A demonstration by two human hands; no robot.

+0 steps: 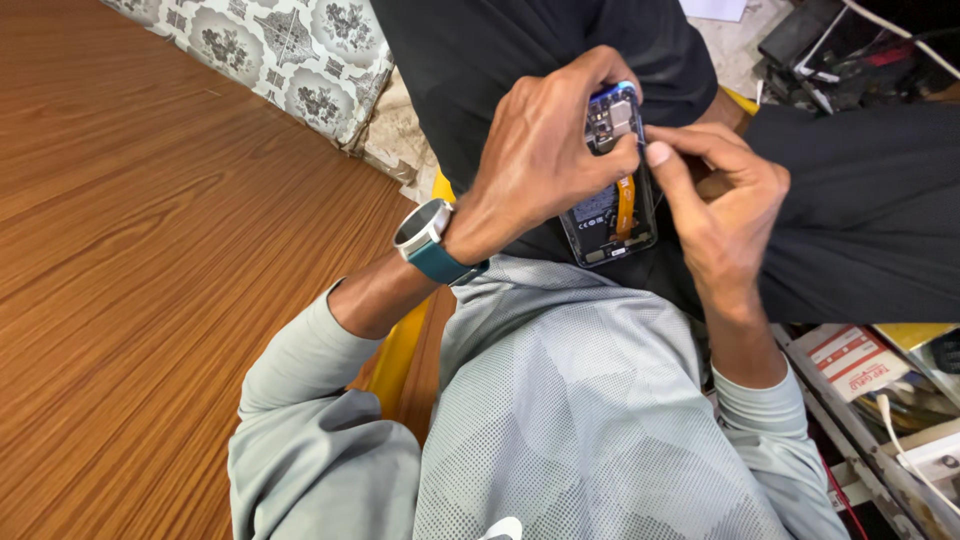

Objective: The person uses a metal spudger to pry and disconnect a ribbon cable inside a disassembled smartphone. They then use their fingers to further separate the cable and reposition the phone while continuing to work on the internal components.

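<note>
An opened smartphone (612, 200) with its back cover off shows a circuit board, a dark battery and an orange flex cable. My left hand (545, 150), with a teal-strapped watch (430, 243) on the wrist, grips the phone around its upper end. My right hand (715, 205) pinches at the phone's right edge near the top, thumb and fingertips pressed together against the board. The phone rests over my lap, above dark trousers (860, 220). Whether a small tool sits in the right fingers is hidden.
A wood-grain floor (150, 250) spreads to the left. A patterned cushion (290, 55) lies at the top. A yellow seat edge (400, 350) shows under my arm. Cluttered shelves with boxes and cables (880, 400) stand at the right, and more gear (830, 40) at the top right.
</note>
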